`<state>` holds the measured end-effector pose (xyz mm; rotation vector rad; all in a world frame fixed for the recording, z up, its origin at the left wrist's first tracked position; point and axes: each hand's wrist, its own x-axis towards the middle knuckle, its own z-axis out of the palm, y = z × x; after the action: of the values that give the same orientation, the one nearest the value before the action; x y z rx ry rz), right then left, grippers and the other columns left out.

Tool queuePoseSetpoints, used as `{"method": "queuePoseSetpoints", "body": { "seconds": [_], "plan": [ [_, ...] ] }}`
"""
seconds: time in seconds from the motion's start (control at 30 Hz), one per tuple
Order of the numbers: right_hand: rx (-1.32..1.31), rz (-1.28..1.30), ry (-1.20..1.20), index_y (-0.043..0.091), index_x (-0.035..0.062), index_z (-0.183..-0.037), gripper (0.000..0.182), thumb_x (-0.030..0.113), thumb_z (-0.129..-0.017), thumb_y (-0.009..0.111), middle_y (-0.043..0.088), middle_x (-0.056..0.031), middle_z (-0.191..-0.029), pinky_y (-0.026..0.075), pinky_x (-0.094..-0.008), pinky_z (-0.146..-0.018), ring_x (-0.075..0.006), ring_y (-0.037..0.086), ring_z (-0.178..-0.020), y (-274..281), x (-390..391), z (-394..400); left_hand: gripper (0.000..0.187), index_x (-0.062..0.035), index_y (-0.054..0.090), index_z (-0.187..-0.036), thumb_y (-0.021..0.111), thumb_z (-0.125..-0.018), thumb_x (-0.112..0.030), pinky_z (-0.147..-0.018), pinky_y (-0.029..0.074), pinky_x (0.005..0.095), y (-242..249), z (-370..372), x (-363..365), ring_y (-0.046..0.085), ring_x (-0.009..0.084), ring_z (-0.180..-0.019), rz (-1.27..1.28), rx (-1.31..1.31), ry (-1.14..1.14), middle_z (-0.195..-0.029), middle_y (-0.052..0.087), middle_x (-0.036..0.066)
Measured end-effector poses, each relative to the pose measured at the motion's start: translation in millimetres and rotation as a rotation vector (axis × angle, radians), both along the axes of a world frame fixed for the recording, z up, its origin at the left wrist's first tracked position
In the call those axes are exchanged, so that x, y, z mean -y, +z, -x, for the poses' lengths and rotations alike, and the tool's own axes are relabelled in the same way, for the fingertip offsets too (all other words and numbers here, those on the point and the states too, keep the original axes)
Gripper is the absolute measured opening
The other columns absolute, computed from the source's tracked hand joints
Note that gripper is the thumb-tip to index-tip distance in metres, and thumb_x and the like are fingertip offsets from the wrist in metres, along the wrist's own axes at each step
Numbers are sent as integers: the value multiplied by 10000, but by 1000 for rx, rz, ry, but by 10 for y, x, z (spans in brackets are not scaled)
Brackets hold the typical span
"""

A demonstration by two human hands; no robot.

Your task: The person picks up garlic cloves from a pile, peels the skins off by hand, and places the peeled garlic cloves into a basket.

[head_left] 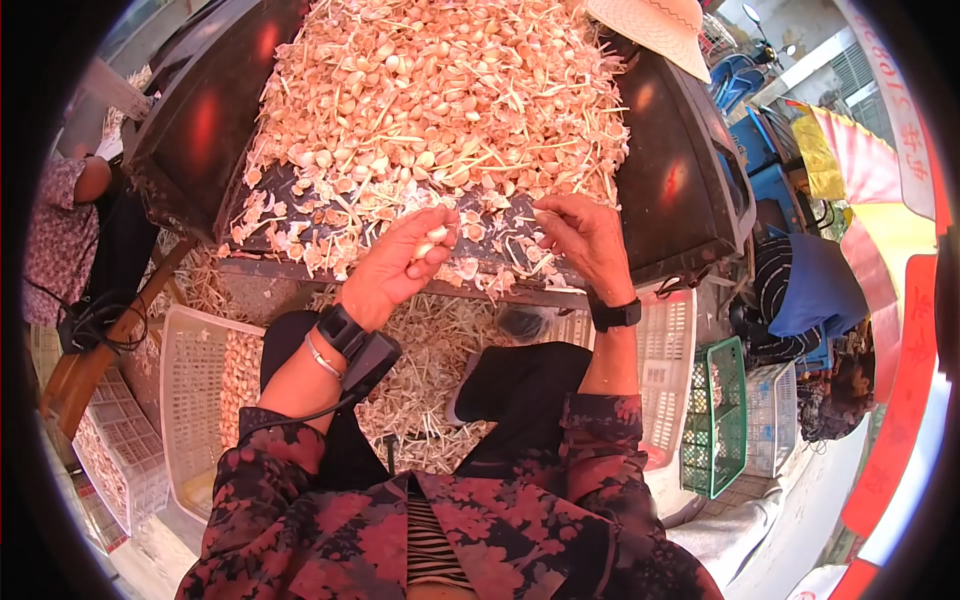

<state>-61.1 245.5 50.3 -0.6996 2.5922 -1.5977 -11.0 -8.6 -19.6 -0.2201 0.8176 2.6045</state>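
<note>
A large heap of garlic cloves mixed with dry stalks and skins [440, 110] covers the dark tabletop [500, 225]. At the table's near edge, my left hand [405, 260] is turned partly palm up, its fingers curled around a few pale garlic cloves [430, 242]. To its right, my right hand [588, 238] hovers over the scattered skins, back of the hand up, thumb and fingers bent close together. Whether anything sits between those fingertips is too small to make out. A gap separates the two hands.
Below the table, a pale plastic basket [195, 400] holds cloves at left; another basket [672, 370] stands at right beside a green crate [715, 420]. Dry stalks [420, 390] litter the ground. A straw hat [655, 30] lies at the back right. A person's arm [92, 180] shows at far left.
</note>
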Motion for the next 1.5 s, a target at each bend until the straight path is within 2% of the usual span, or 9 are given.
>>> {"method": "queuePoseSetpoints", "body": {
  "seconds": [0.13,0.2,0.3,0.5,0.67,0.77,1.0,1.17,1.5],
  "plan": [
    [-347,-517,-142,700,-7,-949,145,55,-822,668,647,-122,-762,481,-275,-545,-176,642,-583,102,-973,-408,192,-36,545,-969,643,-938,-198,-342,292,141,212,-143,132,469,58,-510,41,16,100,-822,591,84],
    [20,-866,-274,708,28,-936,216,165,-771,734,676,-181,-849,492,-418,-686,-323,661,-756,137,-1380,-683,185,-35,545,-951,651,-931,-185,-342,283,138,328,-283,303,447,55,-491,86,-89,126,-809,586,79],
    [-291,-841,-345,696,24,-979,281,194,-760,746,686,-184,-834,501,-405,-692,-329,667,-753,-164,-1607,-862,192,-25,555,-909,679,-902,-171,-351,279,134,607,-674,652,426,45,-477,310,-204,120,-809,583,78],
    [53,-176,-189,678,-18,-1036,222,114,-867,623,668,-135,-719,507,-288,-589,-165,670,-583,-140,-540,-221,115,-45,629,-907,677,-833,-120,-404,347,160,386,-1848,1816,548,66,-524,1038,54,240,-740,631,30],
    [32,-269,-155,699,16,-1073,292,165,-843,599,671,-117,-643,522,-326,-620,-199,679,-558,-483,193,630,471,-15,610,-1200,647,-793,-248,-796,495,328,-373,-2845,2531,605,200,-918,1677,48,240,-1058,643,115],
    [45,-498,-111,712,44,-1030,286,210,-821,609,682,-125,-645,528,-371,-706,-209,672,-550,-658,420,854,543,-1,573,-1259,641,-802,-286,-940,435,386,-130,-2901,2357,539,230,-1098,1458,194,284,-1151,607,118],
    [303,-169,-86,659,-31,-874,159,65,-751,690,662,-69,-686,474,-267,-431,-149,658,-539,-720,342,877,324,15,620,-1159,591,-911,-190,-797,493,282,542,-1972,1810,640,153,-908,1186,-107,419,-1048,664,73],
    [249,-336,-62,625,-17,-854,178,99,-738,696,641,-66,-667,474,-258,-436,-130,638,-520,-630,330,843,265,15,650,-1109,608,-922,-166,-725,495,256,1035,-1027,891,646,125,-846,992,-415,225,-976,678,63],
    [409,259,213,626,16,-900,134,40,-792,702,648,-20,-798,508,-217,-514,-77,600,-635,-456,188,584,328,19,601,-1209,606,-925,-146,-598,486,232,343,-36,-134,627,110,-774,956,-503,128,-906,660,60]
  ]
}}
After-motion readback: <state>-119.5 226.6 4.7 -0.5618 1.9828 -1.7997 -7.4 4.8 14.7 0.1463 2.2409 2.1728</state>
